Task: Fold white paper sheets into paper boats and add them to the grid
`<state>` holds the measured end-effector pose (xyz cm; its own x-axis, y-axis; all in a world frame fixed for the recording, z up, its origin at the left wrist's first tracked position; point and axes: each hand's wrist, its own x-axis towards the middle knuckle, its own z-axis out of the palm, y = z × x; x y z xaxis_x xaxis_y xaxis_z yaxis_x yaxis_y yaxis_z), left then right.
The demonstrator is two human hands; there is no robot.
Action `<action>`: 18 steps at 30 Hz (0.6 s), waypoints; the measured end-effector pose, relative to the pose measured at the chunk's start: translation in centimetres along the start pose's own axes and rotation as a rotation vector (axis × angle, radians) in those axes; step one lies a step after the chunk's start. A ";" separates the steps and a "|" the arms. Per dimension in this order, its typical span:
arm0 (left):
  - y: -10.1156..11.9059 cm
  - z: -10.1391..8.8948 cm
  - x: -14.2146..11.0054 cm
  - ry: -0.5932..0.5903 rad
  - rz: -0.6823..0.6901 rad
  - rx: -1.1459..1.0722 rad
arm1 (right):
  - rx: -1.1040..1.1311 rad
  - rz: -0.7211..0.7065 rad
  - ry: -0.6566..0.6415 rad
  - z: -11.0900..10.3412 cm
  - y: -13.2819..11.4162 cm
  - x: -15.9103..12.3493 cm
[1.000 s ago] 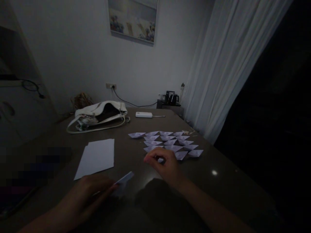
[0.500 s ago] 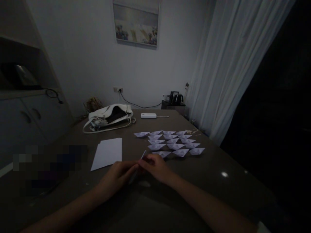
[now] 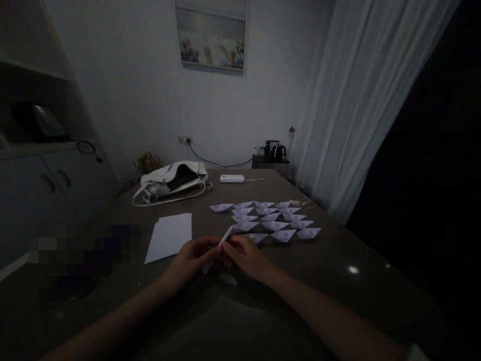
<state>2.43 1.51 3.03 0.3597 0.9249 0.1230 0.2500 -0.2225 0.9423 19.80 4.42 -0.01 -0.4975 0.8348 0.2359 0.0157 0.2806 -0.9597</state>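
Note:
Between my two hands is a narrow folded piece of white paper [image 3: 227,234], tilted, its upper end rising to the right. My left hand [image 3: 193,256] pinches it from the left. From the other side my right hand [image 3: 246,254] grips it with thumb and fingers, some of which are hidden behind. Just beyond my right hand stand several folded white paper boats [image 3: 283,235] in rough rows. A stack of white paper sheets [image 3: 171,235] lies flat on the table to the left, close to my left hand.
A white handbag [image 3: 173,180] lies on the dark table [image 3: 356,296] at the far left. Behind the boats is a white power bank [image 3: 232,178] with a short cable. A black kettle [image 3: 276,151] stands on a small cabinet past the table; a curtain [image 3: 330,115] hangs right.
The folded paper has come more into view between my hands, showing longer above and below the fingers. My hands have shifted slightly up and right; the whole view has moved a little.

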 end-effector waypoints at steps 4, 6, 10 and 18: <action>0.0 0.1 -0.2 0.031 -0.006 0.016 | -0.015 -0.004 -0.022 -0.1 0.0 -0.1; 0.0 0.1 -0.2 0.038 0.004 0.018 | -0.022 0.004 -0.017 0.0 -0.1 -0.1; -0.2 0.0 -0.3 0.055 0.008 0.065 | -0.043 0.050 0.047 0.2 0.0 0.0; -1.1 -0.9 -0.1 0.059 0.156 0.195 | 0.139 0.100 0.137 -0.4 0.1 0.4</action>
<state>1.25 1.91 2.22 0.3562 0.8898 0.2853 0.3662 -0.4139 0.8334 19.93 4.91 0.04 -0.3770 0.9143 0.1480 -0.0651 0.1332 -0.9889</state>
